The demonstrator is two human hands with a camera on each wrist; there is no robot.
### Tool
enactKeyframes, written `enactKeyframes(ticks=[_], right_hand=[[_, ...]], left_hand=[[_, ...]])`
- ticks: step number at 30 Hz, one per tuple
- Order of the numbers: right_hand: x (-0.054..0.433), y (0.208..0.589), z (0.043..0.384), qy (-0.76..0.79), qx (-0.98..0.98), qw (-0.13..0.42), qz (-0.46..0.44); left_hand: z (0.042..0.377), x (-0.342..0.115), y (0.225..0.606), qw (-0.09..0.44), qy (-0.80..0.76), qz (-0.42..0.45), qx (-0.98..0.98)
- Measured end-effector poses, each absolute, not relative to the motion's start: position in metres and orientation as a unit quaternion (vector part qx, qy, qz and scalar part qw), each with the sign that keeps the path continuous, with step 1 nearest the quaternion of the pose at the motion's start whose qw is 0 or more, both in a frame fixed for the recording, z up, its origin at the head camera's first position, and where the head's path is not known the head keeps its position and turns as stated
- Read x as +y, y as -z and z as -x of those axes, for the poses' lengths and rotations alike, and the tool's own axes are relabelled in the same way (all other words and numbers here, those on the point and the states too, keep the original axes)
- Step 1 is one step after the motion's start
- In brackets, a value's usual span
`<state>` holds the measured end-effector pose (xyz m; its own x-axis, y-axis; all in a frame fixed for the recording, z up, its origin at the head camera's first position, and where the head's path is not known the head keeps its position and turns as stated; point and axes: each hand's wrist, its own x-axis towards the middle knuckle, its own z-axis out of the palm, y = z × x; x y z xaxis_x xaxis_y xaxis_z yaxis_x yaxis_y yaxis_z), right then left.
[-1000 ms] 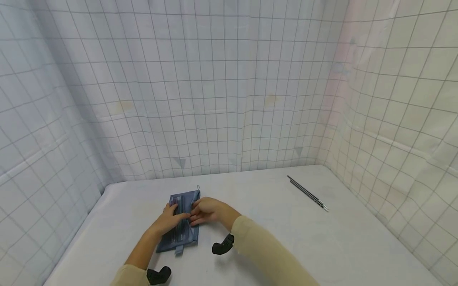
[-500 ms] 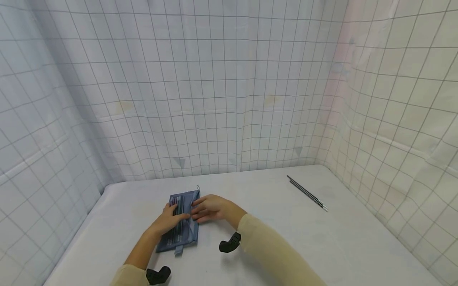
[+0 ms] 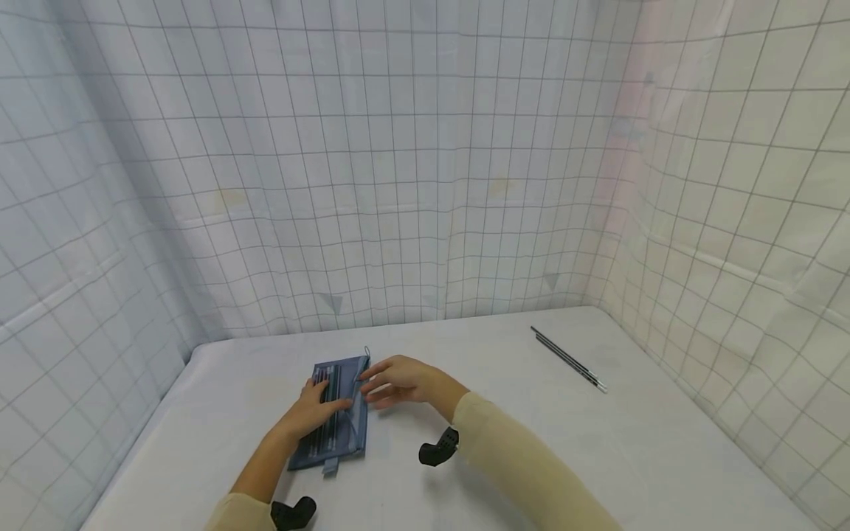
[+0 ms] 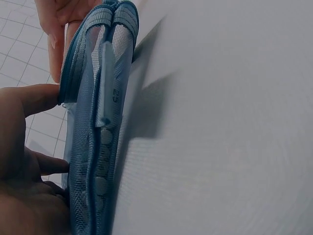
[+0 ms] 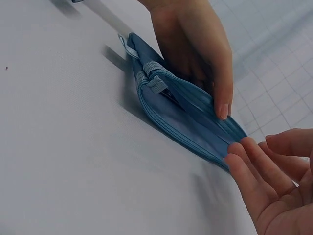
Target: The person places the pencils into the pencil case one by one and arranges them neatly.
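A blue mesh zip pouch (image 3: 350, 431) lies flat on the white table, with several pencils (image 3: 322, 435) showing through its mesh. Its zipped side gapes, as the zipper edge (image 5: 171, 132) in the right wrist view shows. My left hand (image 3: 312, 410) rests on top of the pouch with fingers spread, its thumb (image 5: 223, 105) at the rim of the opening. Just off the pouch's right edge is my right hand (image 3: 405, 381), fingers loosely extended and holding nothing; in the right wrist view its fingertips (image 5: 234, 149) overlap the end of the opening.
A few thin dark sticks with pale ends (image 3: 569, 358) lie together on the right of the table (image 3: 478, 442). White gridded curtains (image 3: 412, 184) hang behind the table and along both sides. A black wrist strap piece (image 3: 438, 448) hangs under my right forearm.
My right hand has drawn back to the right from the pouch's edge, its fingers loosening. The left hand stays in place on the pouch.
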<state>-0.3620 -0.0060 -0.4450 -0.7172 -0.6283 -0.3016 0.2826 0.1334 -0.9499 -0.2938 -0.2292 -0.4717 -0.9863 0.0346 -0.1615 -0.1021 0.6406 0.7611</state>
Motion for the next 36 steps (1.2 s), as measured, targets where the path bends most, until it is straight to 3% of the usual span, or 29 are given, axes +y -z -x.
enactKeyframes(ticks=[36], right_hand=[[0.072, 0.418, 0.372, 0.6, 0.739, 0.284, 0.111]], left_hand=[[0.29, -0.229, 0.47, 0.072, -0.426, 0.001, 0.902]])
